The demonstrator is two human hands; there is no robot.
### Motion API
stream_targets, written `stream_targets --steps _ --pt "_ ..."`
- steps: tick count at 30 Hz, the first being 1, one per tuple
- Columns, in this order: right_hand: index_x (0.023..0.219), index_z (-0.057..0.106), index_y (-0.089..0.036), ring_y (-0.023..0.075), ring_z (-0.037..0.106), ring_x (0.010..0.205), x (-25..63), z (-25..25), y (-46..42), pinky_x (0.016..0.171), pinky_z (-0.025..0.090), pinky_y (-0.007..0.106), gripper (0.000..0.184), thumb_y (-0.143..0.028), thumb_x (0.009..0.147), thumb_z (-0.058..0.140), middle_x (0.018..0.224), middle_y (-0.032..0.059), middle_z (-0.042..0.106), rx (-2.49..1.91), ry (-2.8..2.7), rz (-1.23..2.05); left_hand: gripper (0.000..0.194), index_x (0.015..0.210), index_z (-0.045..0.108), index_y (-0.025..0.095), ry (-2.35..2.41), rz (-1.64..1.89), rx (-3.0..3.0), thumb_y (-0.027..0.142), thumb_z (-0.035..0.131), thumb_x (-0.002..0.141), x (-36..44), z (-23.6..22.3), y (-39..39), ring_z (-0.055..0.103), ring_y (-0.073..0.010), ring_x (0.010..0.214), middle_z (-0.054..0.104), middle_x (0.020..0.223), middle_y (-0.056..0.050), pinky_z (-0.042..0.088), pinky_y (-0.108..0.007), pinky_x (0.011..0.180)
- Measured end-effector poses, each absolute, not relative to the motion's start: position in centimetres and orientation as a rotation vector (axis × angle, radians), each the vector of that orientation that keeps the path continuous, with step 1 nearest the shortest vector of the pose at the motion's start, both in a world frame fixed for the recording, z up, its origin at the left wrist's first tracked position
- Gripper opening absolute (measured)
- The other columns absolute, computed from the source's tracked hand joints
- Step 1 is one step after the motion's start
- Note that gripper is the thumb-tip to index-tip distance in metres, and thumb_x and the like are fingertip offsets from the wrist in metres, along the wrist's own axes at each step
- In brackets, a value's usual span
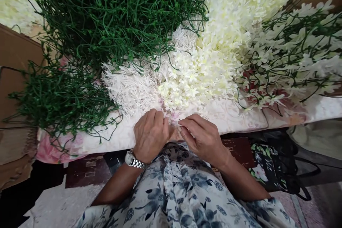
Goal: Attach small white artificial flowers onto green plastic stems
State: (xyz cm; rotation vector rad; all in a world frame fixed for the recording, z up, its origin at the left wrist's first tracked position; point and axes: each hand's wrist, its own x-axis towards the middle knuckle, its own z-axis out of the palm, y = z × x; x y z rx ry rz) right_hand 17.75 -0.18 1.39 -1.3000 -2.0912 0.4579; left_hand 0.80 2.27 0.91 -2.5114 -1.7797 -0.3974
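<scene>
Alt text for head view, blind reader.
Left hand and right hand close together at the edge of a floral cloth, any held item too small to identify. Beyond: heaped green stems, white spiky pieces, pale blossoms and, at right, white flowers on green stalks.

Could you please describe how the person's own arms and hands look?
The left hand and right hand are ungloved, with a silver linked-band wristwatch on the left side. The sleeves are whitish with a blue-grey floral print.

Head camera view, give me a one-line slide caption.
Bare left hand and bare right hand, close together before piled green wiry stems, spiky white strands and creamy white-yellow artificial blossoms.
</scene>
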Motion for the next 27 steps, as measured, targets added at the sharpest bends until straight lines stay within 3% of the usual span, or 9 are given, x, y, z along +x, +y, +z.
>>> stream_targets --steps 3,9,12,17,20,22,24,27 --pt "0.090 0.062 -0.014 0.0138 0.058 0.073 17.5 1.4 -0.1 0.063 0.048 0.024 0.012 -0.015 0.085 0.051 0.079 0.0077 0.061 -1.278 -2.111 0.453 0.018 0.065 0.049 0.018 -1.837 -0.401 -2.481 0.019 0.048 0.083 0.7 0.6 2.2 0.051 -0.0158 0.060 0.054 0.063 -0.003 0.034 -0.029 0.054" --pt "0.103 0.059 -0.012 0.0111 0.057 0.070 16.8 1.8 -0.2 0.061 0.048 0.022 0.019 -0.016 0.086 0.051 0.081 0.0067 0.060 -1.232 -1.945 0.694 0.008 0.076 0.051 0.017 -1.701 -1.072 -2.692 0.010 0.053 0.079 0.0 1.2 1.2 0.052 -0.0109 0.063 0.055 0.068 0.000 0.041 -0.023 0.058" --pt "0.105 0.058 -0.012 0.0102 0.058 0.072 16.5 2.0 0.1 0.065 0.049 0.022 0.021 -0.018 0.086 0.054 0.082 0.0058 0.061 -1.187 -1.785 0.826 0.009 0.082 0.052 0.018 -1.571 -1.225 -2.764 0.009 0.053 0.079 0.1 1.5 1.1 0.055 -0.0112 0.068 0.058 0.073 -0.001 0.043 -0.022 0.061" --pt "0.094 0.060 -0.014 0.0103 0.056 0.069 16.7 1.8 0.3 0.061 0.047 0.023 0.012 -0.015 0.085 0.052 0.077 0.0043 0.059 -1.267 -1.780 0.766 0.001 0.081 0.053 0.017 -1.701 -0.900 -2.568 0.017 0.054 0.081 0.1 1.4 2.0 0.054 -0.0147 0.068 0.057 0.070 -0.003 0.042 -0.026 0.061" --pt "0.096 0.060 -0.016 0.0109 0.055 0.070 16.9 1.3 0.1 0.061 0.047 0.023 0.015 -0.013 0.085 0.050 0.079 0.0047 0.059 -1.238 -1.850 0.725 0.011 0.076 0.055 0.017 -1.717 -0.529 -2.502 0.026 0.053 0.082 0.2 1.1 2.5 0.052 -0.0166 0.065 0.057 0.069 -0.004 0.038 -0.028 0.056" --pt "0.096 0.059 -0.017 0.0111 0.056 0.071 16.9 1.1 0.0 0.061 0.048 0.023 0.015 -0.012 0.085 0.049 0.080 0.0047 0.059 -1.219 -1.883 0.700 0.015 0.069 0.054 0.017 -1.732 -0.446 -2.475 0.022 0.051 0.083 0.3 1.0 2.5 0.050 -0.0154 0.059 0.055 0.065 -0.003 0.034 -0.028 0.052" --pt "0.095 0.060 -0.017 0.0111 0.056 0.071 16.8 1.0 -0.1 0.061 0.048 0.023 0.015 -0.012 0.085 0.050 0.079 0.0045 0.060 -1.218 -1.894 0.691 0.017 0.066 0.053 0.017 -1.778 -0.551 -2.489 0.017 0.050 0.083 0.1 1.1 2.2 0.049 -0.0138 0.058 0.054 0.062 -0.002 0.034 -0.027 0.052" --pt "0.098 0.061 -0.015 0.0111 0.057 0.071 16.6 1.3 -0.1 0.061 0.048 0.023 0.017 -0.014 0.085 0.051 0.080 0.0052 0.061 -1.224 -1.850 0.730 0.012 0.070 0.056 0.017 -1.903 -0.980 -2.605 0.014 0.054 0.081 -0.1 1.7 1.3 0.051 -0.0114 0.060 0.056 0.065 -0.001 0.039 -0.024 0.056"
